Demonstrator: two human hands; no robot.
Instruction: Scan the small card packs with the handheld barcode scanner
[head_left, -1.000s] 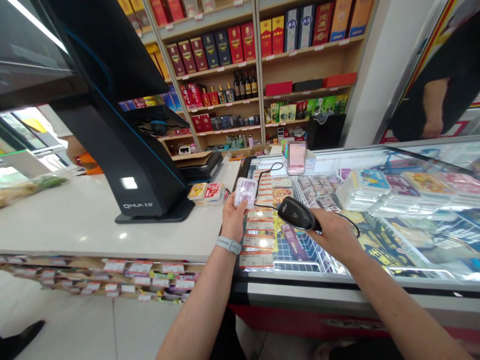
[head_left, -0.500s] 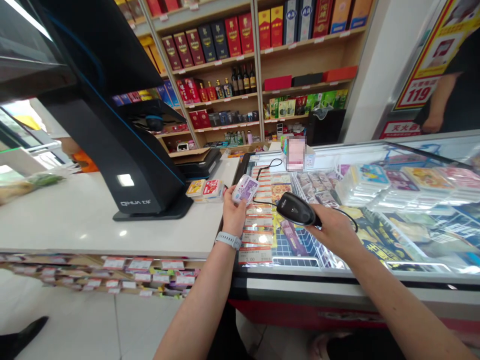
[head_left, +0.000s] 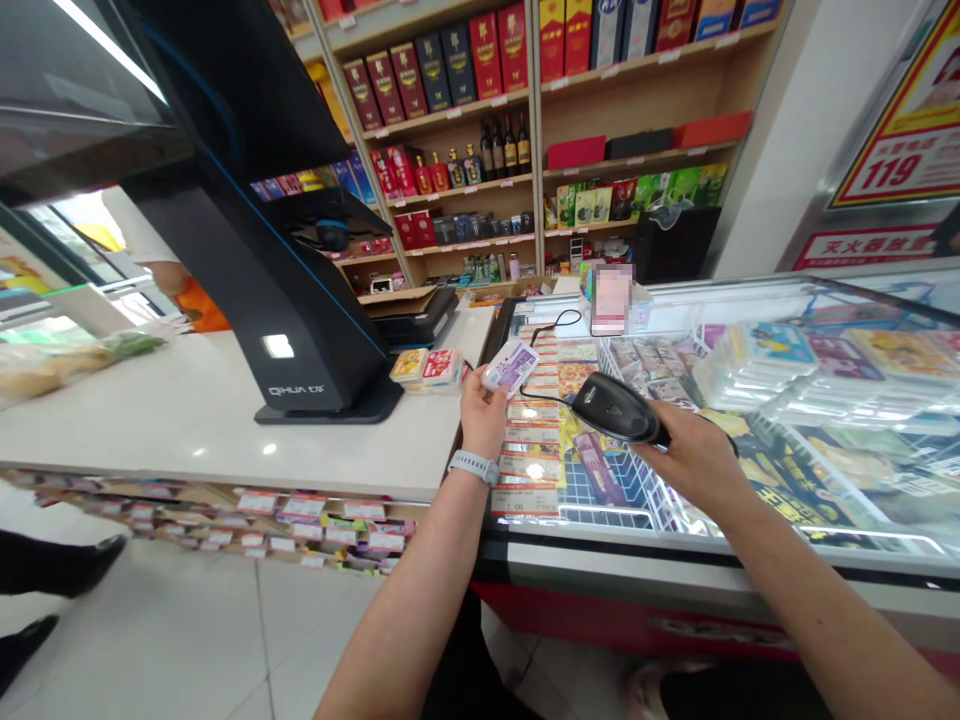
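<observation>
My left hand (head_left: pixel 482 415) is closed on a small white plastic tub with a purple label (head_left: pixel 511 366), held tilted over the left edge of the glass-topped freezer. My right hand (head_left: pixel 694 450) grips the handle of a black barcode scanner (head_left: pixel 613 407), whose head points left towards the tub. A black cable (head_left: pixel 546 398) runs near the scanner and the tub. Left of my left hand, on the white counter, lie similar packs with yellow (head_left: pixel 409 364) and red (head_left: pixel 442 366) labels.
A black checkout terminal (head_left: pixel 300 300) stands on the white counter (head_left: pixel 180 420). Stacked clear tubs (head_left: pixel 772 355) rest on the freezer glass at right, above wire baskets (head_left: pixel 615 495). Price labels (head_left: pixel 527 500) line its left side. Behind are shelves of boxes and bottles (head_left: pixel 506 145). A person's feet (head_left: pixel 45 600) show lower left.
The view has turned a little left, so everything sits further right in the picture. Both hands keep their holds; the tub looks slightly more tilted. The person at the far right is mostly out of view.
</observation>
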